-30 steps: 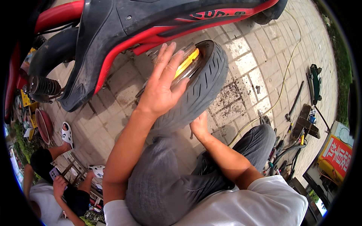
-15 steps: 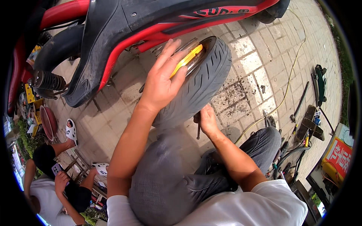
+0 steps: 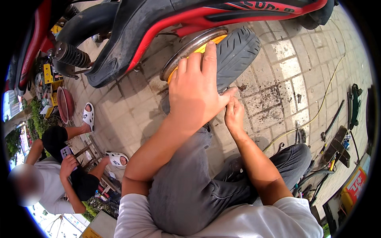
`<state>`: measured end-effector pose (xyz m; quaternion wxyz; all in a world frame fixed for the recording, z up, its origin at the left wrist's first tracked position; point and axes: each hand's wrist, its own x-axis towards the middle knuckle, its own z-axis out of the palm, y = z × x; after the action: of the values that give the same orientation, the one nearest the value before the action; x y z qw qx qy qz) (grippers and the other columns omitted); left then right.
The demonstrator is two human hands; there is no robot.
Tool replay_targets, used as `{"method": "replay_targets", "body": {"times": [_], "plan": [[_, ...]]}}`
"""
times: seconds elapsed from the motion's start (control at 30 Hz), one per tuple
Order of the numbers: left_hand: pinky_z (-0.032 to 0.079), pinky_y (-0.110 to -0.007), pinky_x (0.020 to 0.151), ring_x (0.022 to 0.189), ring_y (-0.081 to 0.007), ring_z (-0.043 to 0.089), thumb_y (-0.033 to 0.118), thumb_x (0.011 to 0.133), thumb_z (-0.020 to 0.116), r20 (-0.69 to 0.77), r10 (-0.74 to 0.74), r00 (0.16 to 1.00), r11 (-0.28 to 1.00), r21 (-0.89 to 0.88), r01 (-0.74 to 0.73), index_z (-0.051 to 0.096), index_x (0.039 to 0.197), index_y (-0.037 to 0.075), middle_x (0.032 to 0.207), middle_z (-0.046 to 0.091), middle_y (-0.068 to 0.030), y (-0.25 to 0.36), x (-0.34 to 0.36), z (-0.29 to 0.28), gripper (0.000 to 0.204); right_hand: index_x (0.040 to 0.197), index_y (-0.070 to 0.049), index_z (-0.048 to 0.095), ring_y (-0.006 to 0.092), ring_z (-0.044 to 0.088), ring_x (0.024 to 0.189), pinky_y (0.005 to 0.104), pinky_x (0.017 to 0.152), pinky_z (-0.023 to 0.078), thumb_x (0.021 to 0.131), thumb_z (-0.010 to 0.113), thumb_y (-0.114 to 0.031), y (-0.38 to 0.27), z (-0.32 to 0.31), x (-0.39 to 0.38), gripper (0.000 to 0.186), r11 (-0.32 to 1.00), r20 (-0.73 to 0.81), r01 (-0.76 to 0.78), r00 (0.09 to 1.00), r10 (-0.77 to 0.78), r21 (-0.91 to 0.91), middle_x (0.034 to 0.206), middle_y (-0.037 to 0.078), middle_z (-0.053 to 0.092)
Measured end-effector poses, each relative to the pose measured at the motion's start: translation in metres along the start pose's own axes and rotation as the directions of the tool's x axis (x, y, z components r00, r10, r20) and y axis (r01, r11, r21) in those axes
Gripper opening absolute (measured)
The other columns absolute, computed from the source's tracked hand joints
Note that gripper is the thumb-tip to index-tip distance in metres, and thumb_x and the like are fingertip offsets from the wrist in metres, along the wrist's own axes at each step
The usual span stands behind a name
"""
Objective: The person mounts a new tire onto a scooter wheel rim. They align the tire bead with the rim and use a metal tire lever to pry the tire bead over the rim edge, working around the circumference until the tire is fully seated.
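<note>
Evidently tilted: yellow-hubbed wheel (image 3: 239,53) beside red-and-black scooter (image 3: 147,23). Left hand (image 3: 195,85) over it, fingers spread; right hand (image 3: 234,113) curled by near edge, grip hidden. Uneven push might topple wheel.

Beyond the tyre (image 3: 239,53), I can make out dark lettering (image 3: 271,6) on the scooter's side panel (image 3: 226,16); well to the tyre's right, white characters (image 3: 359,180) on a red-and-yellow signboard (image 3: 349,198).

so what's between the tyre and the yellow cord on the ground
In the head view, paving with scattered dark dirt, a whitish strip and a small dark lump.
</note>
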<state>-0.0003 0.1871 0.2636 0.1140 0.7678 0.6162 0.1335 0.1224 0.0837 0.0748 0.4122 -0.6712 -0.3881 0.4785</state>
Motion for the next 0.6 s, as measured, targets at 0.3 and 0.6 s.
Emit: {"method": "replay_targets", "body": {"times": [0.3,0.6], "plan": [[0.051,-0.044,0.088,0.108,-0.0315,0.056,0.031,0.069,0.083,0.015,-0.013,1.0,1.0,-0.014,0.014,0.046,0.138,0.005,0.114,0.058,-0.0114,0.014,0.015,0.007,0.083,0.063,-0.012,0.038,0.0101,0.033,0.044,0.0279,0.042,0.028,0.102,0.041,-0.054,-0.037,0.014,-0.031,0.058,0.727,0.405,-0.491,0.859,0.313,0.479,0.053,-0.003,0.036],[0.051,-0.041,0.082,0.101,-0.0278,0.058,0.035,0.068,0.084,-0.027,0.007,1.0,1.0,0.03,-0.007,0.046,0.138,0.004,0.106,0.058,-0.0097,0.013,0.018,0.011,0.086,0.067,-0.015,0.034,0.0103,0.026,0.042,0.0263,0.039,0.023,0.097,0.039,-0.067,-0.088,-0.014,-0.048,0.06,0.457,0.647,-0.763,0.638,0.419,0.456,0.054,-0.002,0.028]]}}
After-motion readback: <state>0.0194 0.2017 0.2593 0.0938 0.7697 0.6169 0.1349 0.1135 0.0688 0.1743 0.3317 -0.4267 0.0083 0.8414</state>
